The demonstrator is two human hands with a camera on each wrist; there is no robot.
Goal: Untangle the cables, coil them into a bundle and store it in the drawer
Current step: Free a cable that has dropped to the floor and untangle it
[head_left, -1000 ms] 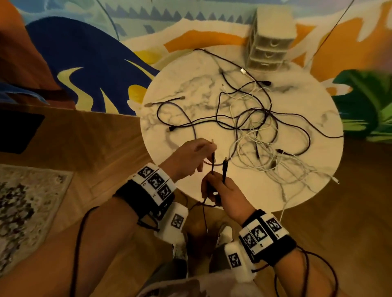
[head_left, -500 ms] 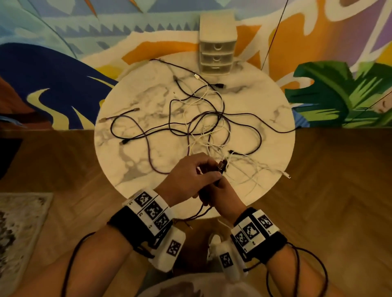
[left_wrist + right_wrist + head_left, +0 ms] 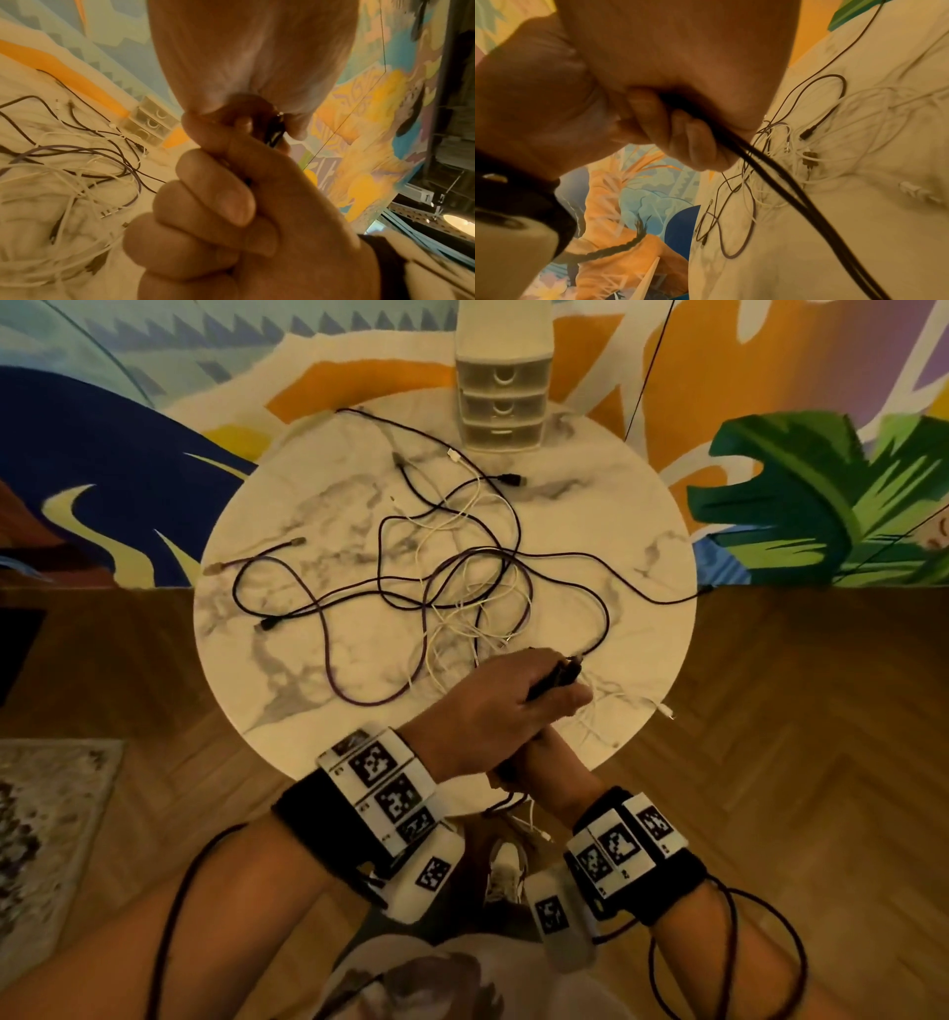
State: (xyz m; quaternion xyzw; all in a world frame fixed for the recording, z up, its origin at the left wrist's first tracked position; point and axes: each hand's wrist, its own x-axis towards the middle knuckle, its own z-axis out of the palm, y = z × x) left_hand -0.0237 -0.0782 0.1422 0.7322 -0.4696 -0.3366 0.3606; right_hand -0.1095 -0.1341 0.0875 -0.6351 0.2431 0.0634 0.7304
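At the near edge of the round white marble table (image 3: 246, 629), the two plug ends of a thin black cable (image 3: 557, 674), held apart a second ago, have been brought together. They are now pinched by the curled fingers of the left hand (image 3: 493, 706), while the doubled strands are gripped in the closed right hand (image 3: 544, 762) just beneath it. Coiling of this one cable is judged ready to begin. Beyond, the loose tangle of black, purple and white cables (image 3: 462, 588) lies unsorted mid-table. At the far edge stands the small beige three-drawer plastic chest (image 3: 500, 387), all drawers shut.
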